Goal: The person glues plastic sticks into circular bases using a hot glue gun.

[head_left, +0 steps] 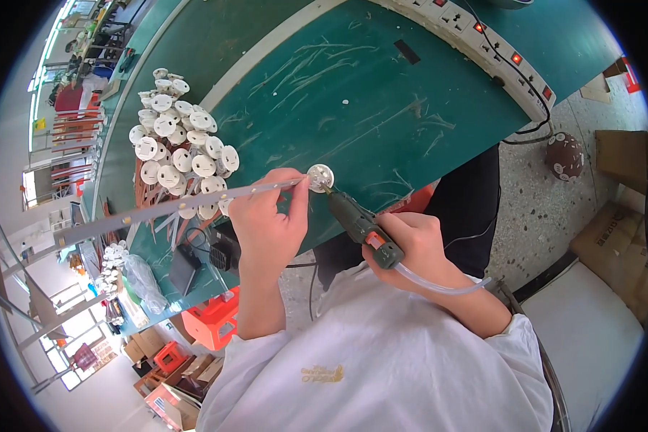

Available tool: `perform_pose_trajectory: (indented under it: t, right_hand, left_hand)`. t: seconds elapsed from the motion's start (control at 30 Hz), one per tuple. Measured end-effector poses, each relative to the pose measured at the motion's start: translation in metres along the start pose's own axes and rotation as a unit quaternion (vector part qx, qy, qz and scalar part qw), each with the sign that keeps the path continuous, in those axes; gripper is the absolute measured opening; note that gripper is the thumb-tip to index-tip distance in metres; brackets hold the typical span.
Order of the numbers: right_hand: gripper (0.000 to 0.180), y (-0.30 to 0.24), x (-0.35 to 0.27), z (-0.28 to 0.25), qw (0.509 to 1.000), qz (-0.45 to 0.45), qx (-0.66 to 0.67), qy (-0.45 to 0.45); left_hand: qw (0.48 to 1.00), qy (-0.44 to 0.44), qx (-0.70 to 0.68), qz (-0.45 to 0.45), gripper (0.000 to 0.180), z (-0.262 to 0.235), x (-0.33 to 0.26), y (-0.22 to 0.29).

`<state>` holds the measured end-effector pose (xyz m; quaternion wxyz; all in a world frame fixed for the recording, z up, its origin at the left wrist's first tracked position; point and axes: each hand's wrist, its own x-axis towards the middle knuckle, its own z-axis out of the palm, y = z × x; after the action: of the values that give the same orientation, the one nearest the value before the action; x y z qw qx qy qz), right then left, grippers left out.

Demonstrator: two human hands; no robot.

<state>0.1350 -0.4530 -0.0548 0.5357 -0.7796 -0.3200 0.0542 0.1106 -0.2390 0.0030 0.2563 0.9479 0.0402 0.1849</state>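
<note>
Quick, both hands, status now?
Left hand: closed, pinching the long thin strip near the round white disc.
Right hand: closed around the dark green glue gun.

The left head-worn fisheye camera is looking steeply down from above the white shirt (381, 367), facing forward over the hands (270, 227), which are sitting close to the lens. Its wide circle is also taking in the green surface (324, 108) beyond and the speckled floor (533, 191) at the right.
</note>
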Motion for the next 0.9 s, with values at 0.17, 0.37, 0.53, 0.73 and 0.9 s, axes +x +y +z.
perform_pose_trajectory:
  t: [0.17,0.37,0.53,0.73,0.9]
  right_hand:
    - [0.02,-0.0008,0.0026,0.002,1.0,0.007,-0.008,-0.011]
    - [0.022,0.0034,-0.0002,0.0043,1.0,0.005,-0.017,-0.009]
    - [0.024,0.0039,0.0014,0.0049,1.0,-0.002,-0.021,-0.009]
    - [0.023,-0.0019,0.0015,0.0054,0.997,-0.022,-0.074,-0.021]
    - [0.022,-0.0007,-0.0025,0.0073,0.996,-0.01,-0.08,-0.03]
  left_hand:
    - [1.0,-0.013,0.005,-0.001,0.01,0.0003,-0.0013,0.0005]
    - [1.0,-0.006,-0.017,-0.018,0.01,0.0,-0.0003,0.0008]
    - [0.999,-0.017,-0.029,-0.024,0.01,-0.0002,0.001,0.0004]
    - [0.998,-0.017,-0.05,-0.042,0.009,-0.0004,-0.0022,-0.0002]
    - [0.998,-0.023,-0.039,-0.038,0.009,-0.0012,-0.0009,0.0013]
